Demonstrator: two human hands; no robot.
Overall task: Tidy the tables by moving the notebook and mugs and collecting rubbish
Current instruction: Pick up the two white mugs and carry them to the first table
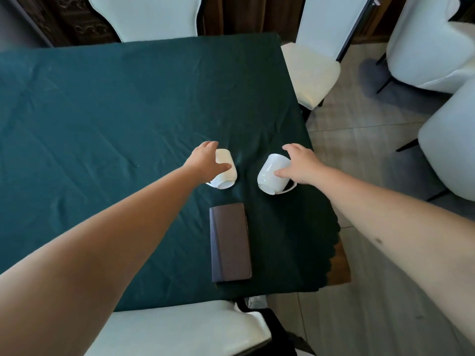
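Two white mugs on dark green tablecloth, near table's right edge, side by side, apart from each other. Left mug tilted, base toward camera, handle partly visible at lower left. Right mug tilted too, base toward camera, handle loop at lower right. Whether either mug clear of cloth: cannot tell.

Two bare hands, one per mug. Left hand wrapped over left mug from above, thumb across its side, fingers curled round far side, gripping it. Right hand over right mug, thumb pressed on near side, fingers curled round far side, gripping it.

One notebook, dark brown cover, closed, flat on cloth just nearer the camera than the mugs, between them in line, touching neither, long side running toward camera, spine on left.

One wooden table corner bare at right where scalloped cloth edge ends.

Five white upholstered chairs: one at near edge, one at far edge, one at right side, two further right on tiled floor.
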